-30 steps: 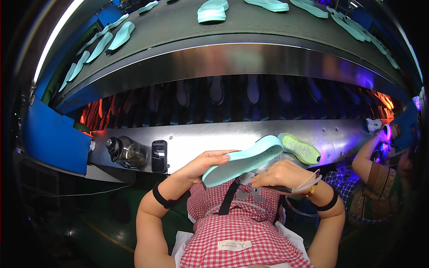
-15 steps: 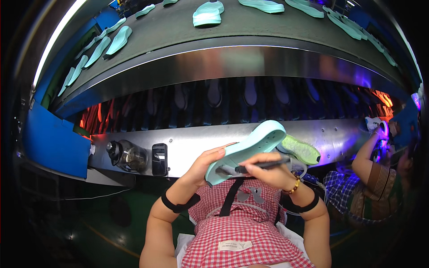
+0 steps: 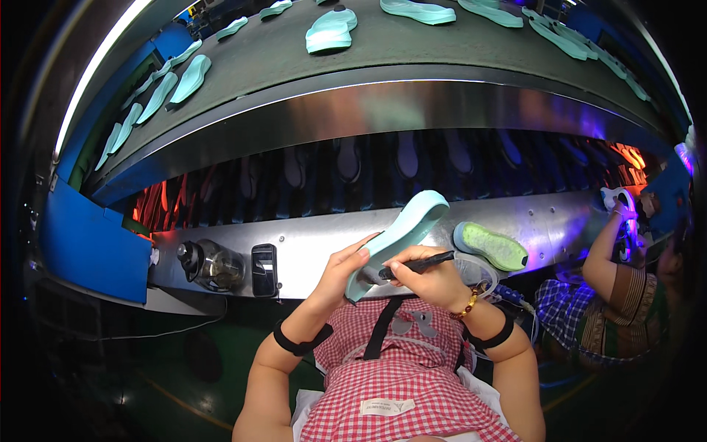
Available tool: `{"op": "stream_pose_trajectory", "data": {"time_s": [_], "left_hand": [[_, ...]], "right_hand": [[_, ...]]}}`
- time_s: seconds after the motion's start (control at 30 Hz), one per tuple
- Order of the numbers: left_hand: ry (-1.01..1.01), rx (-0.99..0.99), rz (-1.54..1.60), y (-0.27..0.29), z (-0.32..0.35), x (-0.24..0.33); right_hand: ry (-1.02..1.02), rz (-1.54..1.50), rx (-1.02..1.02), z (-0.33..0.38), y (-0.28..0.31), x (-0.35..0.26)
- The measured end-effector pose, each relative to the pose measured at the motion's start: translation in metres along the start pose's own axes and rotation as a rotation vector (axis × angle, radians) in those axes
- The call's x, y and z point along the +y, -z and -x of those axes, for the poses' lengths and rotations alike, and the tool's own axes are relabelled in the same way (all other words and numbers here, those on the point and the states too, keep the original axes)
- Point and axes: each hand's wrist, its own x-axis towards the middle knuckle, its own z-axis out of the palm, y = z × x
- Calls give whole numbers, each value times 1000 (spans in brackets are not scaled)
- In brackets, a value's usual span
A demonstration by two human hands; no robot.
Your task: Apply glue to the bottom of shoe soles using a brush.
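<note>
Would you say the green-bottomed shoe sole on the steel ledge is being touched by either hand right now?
No, the green-bottomed shoe sole lies alone on the steel ledge, while the left hand holds a mint sole and the right hand a black pen.

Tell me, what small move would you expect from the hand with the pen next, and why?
Probably drawing the pen a little further along the sole. The left hand holds the mint sole tilted up, and the right hand grips the black pen with its end at the sole's lower part, so most of the length above lies beyond it.
</note>
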Motion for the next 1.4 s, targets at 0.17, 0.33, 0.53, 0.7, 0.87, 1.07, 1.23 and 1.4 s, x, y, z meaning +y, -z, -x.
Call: {"op": "stream_pose_trajectory", "data": {"time_s": [0.17, 0.33, 0.53, 0.7, 0.87, 1.07, 1.23, 1.4], "left_hand": [[-46, 38, 23, -3, 1, 0], [-90, 18, 80, -6, 3, 5], [4, 48, 422, -7, -1, -10], [18, 18, 505, -8, -12, -21], [-29, 154, 425, -8, -18, -27], [4, 100, 449, 26, -27, -21], [-324, -44, 66, 13, 1, 30], [-526, -141, 43, -16, -6, 126]], "right_hand": [[34, -54, 89, -4, 8, 15], [101, -125, 201, -9, 28, 29], [140, -240, 432, -36, 37, 45], [356, 416, 402, -37, 10, 52], [463, 630, 380, -28, -10, 54], [461, 440, 187, 5, -13, 41], [193, -559, -24, 18, 49, 21], [237, -786, 318, 23, 80, 27]]}}
